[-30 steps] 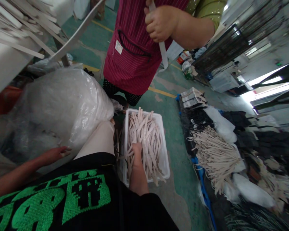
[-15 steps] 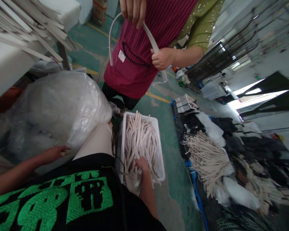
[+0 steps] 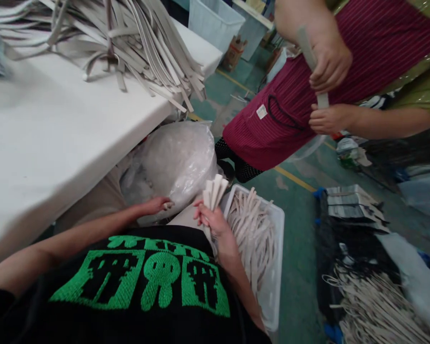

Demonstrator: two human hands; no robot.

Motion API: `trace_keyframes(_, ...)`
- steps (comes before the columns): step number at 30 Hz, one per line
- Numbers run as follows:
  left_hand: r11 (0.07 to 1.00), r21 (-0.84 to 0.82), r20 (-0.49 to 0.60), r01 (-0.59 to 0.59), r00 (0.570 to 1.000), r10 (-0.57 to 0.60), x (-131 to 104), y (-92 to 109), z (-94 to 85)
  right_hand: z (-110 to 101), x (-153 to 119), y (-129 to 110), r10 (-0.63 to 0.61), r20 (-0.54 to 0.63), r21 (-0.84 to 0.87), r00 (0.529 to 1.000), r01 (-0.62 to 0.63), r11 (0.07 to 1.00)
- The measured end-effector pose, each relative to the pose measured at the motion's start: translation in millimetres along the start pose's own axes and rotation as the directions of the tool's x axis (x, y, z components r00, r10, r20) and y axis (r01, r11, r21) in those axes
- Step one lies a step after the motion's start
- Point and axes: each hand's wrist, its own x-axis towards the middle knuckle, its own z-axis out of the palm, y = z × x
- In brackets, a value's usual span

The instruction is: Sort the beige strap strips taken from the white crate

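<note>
My right hand (image 3: 211, 217) is closed round a bundle of pale flat strips (image 3: 215, 188), whose ends fan out above the fist beside the bin's left edge. More strips (image 3: 254, 234) lie loose in a white plastic bin (image 3: 280, 253) by my right forearm. My left hand (image 3: 159, 205) is over my lap near a clear plastic bag (image 3: 179, 160). Its fingers are partly curled, with small pale coverings at the tips, and nothing else shows in it.
A white table (image 3: 57, 138) at the left bears a heap of pale strips (image 3: 146, 43). Across from me stands a person in a maroon apron (image 3: 272, 134), holding a strip in both hands. Bundled strips (image 3: 380, 306) lie on the floor at the lower right.
My right hand has lifted out of the bin with a bundle of strips and moved toward my lap. The view has swung left, showing more table. The other person's hands have come closer together.
</note>
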Motion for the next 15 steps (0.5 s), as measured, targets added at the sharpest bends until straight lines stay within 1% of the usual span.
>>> trace_keyframes(1,0.998,-0.055,-0.004,-0.016,1.000,0.016,0,7,-1.0,13,16,3,0.029,0.021,-0.016,0.999,-0.028,0.999)
trace_keyframes(3,0.971,-0.230,-0.045,-0.065,0.997,0.056,-1,23,-3.6,30,42,11,0.072,0.035,-0.040,0.997,-0.071,0.997)
trace_keyframes(5,0.892,-0.430,-0.137,-0.142,0.986,0.091,-2,39,-5.0,41,58,18,0.116,0.030,-0.056,0.993,-0.114,0.992)
trace_keyframes(7,0.824,-0.534,-0.202,-0.190,0.975,0.094,-3,50,-3.6,47,66,23,0.152,0.025,-0.073,0.988,-0.150,0.986)
trace_keyframes(9,0.837,-0.517,-0.207,-0.183,0.975,0.085,-4,57,-0.2,52,71,28,0.169,0.025,-0.089,0.985,-0.166,0.982)
trace_keyframes(11,0.879,-0.447,-0.196,-0.163,0.977,0.081,-4,60,2.9,54,72,32,0.175,0.014,-0.087,0.984,-0.173,0.981)
trace_keyframes(15,0.933,-0.331,-0.200,-0.141,0.977,0.077,0,53,4.2,53,73,41,0.199,-0.013,-0.059,0.980,-0.199,0.978)
